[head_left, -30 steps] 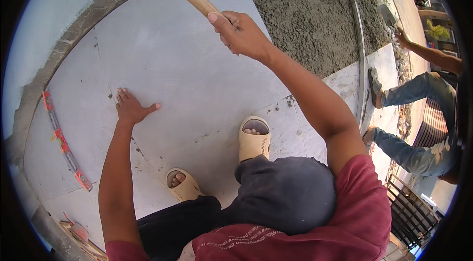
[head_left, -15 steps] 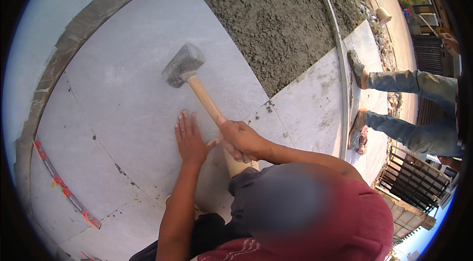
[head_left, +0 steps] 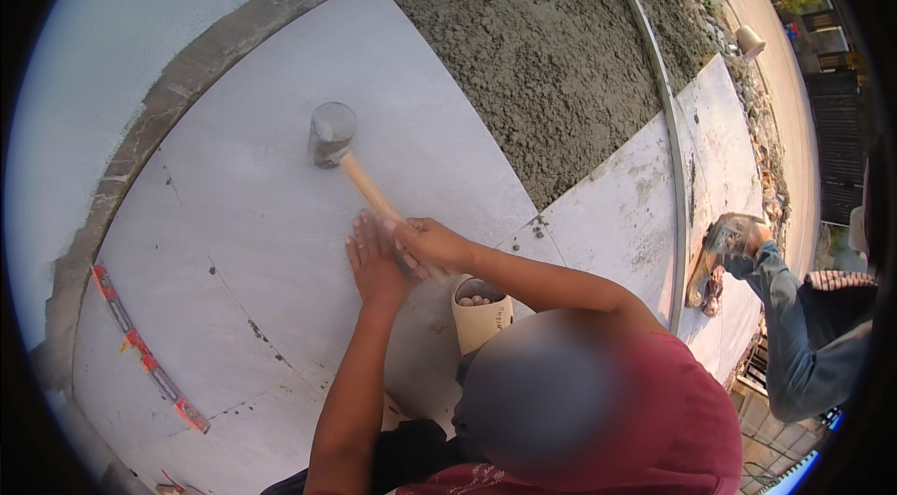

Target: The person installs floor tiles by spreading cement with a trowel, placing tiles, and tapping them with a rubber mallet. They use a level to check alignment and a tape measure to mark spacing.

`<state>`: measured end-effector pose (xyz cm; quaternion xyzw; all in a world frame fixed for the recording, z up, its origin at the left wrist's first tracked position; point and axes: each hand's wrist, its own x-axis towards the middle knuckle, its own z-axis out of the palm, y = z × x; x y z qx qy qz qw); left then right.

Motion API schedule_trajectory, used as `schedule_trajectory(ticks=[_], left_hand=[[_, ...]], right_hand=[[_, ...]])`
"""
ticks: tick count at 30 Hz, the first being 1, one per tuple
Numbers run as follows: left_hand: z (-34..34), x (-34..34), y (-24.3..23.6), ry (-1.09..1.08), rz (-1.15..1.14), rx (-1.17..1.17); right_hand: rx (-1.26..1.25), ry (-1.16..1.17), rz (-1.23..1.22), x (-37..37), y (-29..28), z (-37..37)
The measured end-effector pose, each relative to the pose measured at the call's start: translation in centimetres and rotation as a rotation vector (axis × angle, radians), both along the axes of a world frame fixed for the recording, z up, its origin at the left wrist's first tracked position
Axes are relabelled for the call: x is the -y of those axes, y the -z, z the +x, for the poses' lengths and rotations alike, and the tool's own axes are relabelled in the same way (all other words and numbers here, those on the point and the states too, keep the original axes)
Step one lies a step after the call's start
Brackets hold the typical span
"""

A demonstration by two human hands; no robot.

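A rubber mallet with a grey cylindrical head and a pale wooden handle is in my right hand, its fingers wrapped round the handle. The mallet head is over the large light-grey floor tile; whether it touches cannot be told. My left hand lies flat on the same tile with fingers outstretched, just beside the handle and close to my right hand. A cream-coloured tub holding several small rounded things stands right of my left hand.
Wet grey mortar borders the tile at far right, along a long metal straightedge. A red spirit level lies at left, near the wall base. A co-worker's jeans leg and shoe are at right.
The mallet head has tipped and shifted slightly left and down. My hands have come closer together. The tub's opening has come into view. The co-worker has changed from standing to a bent-leg posture.
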<state>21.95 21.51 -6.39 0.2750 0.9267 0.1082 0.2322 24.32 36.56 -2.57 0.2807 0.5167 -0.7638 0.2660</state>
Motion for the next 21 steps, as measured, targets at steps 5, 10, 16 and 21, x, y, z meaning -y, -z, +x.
schedule_trajectory(ticks=[5,10,16,21], left_hand=[[-8.1,-0.7,-2.7,0.065,-0.206,-0.028],[-16.4,-2.1,-5.2,-0.074,-0.275,-0.006],[-18.7,-2.5,-3.3,-0.175,-0.300,0.134],[-19.0,-3.6,-3.9,-0.210,-0.442,0.111]], right_hand=[[-0.060,-0.057,0.249,-0.8,-4.6,-1.5],[-0.535,0.021,0.647,-2.7,-9.1,-3.2],[-0.519,0.022,0.886,-4.4,-2.9,-1.8],[-0.339,-0.081,0.853,-5.9,-3.8,-5.1]])
